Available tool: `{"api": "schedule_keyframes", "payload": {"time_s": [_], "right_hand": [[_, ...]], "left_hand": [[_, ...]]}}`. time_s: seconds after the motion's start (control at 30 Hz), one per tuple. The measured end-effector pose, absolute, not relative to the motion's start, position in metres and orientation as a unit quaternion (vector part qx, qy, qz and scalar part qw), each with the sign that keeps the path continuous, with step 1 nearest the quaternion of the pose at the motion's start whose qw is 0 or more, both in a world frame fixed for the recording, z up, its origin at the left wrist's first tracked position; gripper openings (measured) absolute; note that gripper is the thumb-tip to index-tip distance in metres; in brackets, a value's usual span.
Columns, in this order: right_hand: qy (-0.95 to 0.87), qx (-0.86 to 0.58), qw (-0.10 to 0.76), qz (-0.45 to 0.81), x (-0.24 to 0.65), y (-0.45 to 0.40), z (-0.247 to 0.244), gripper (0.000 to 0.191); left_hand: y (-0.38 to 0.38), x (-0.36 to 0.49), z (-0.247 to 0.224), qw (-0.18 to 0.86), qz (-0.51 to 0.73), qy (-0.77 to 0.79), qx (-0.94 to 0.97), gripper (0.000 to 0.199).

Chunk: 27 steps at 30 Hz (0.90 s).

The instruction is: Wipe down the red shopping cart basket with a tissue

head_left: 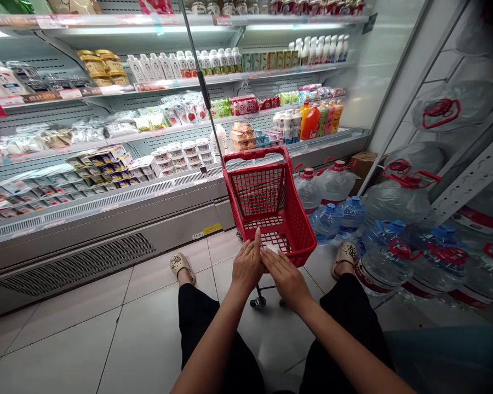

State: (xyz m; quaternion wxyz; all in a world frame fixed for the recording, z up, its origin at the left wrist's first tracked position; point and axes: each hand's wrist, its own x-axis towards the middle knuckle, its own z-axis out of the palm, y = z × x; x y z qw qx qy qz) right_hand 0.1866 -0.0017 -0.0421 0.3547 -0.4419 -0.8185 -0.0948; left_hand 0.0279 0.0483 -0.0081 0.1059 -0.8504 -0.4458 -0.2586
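Directly ahead, a small red shopping basket (271,205) on wheels stands on the tiled floor (107,328), between the sandalled feet of a person who seems to be sitting low. Its plastic lattice walls look stiff and light, it appears nearly empty, and it would likely roll easily; the solid near rim or the tall telescoping handle (201,82) seem the surest places to hold. The left hand (247,265) rests edge-on at the near rim, fingers straight and pressed together, grip closed on nothing. The right hand (285,275) lies flat beside it, fingers extended, also holding nothing. Large water bottles (337,183) crowd the floor to the right; a chilled display shelf (148,191) of packaged foods runs along the left.
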Motion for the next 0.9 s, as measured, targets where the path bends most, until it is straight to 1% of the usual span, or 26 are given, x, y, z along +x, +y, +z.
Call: {"api": "schedule_keyframes", "payload": {"time_s": [0.13,0.2,0.27,0.33,0.47,0.53,0.6,0.73,0.9], "right_hand": [[-0.802,-0.484,0.332,-0.109,0.257,-0.009,-0.043,0.079],[-0.78,-0.518,0.33,-0.118,0.288,-0.012,-0.043,0.08],[-0.763,-0.537,0.337,-0.122,0.3,-0.013,-0.044,0.081],[-0.758,-0.536,0.35,-0.121,0.289,-0.012,-0.045,0.082],[-0.784,-0.491,0.365,-0.107,0.222,-0.014,-0.049,0.081],[-0.795,-0.469,0.37,-0.103,0.194,-0.017,-0.05,0.08],[-0.808,-0.451,0.364,-0.105,0.186,-0.019,-0.051,0.08],[-0.832,-0.431,0.332,-0.112,0.234,-0.015,-0.05,0.078],[-0.801,-0.482,0.338,-0.113,0.311,-0.002,-0.045,0.07]], "left_hand": [[0.044,0.024,-0.006,0.088,-0.254,-0.444,-0.855,0.098],[0.042,0.026,-0.006,0.09,-0.249,-0.45,-0.853,0.099],[0.04,0.03,-0.007,0.098,-0.245,-0.455,-0.85,0.097],[0.037,0.038,-0.009,0.108,-0.247,-0.457,-0.848,0.095],[0.032,0.048,-0.015,0.124,-0.264,-0.445,-0.847,0.089],[0.03,0.046,-0.017,0.12,-0.274,-0.436,-0.848,0.086],[0.029,0.04,-0.017,0.108,-0.279,-0.424,-0.855,0.084],[0.031,0.025,-0.012,0.07,-0.266,-0.404,-0.872,0.085],[0.036,0.023,-0.009,0.046,-0.259,-0.416,-0.871,0.091]]}}
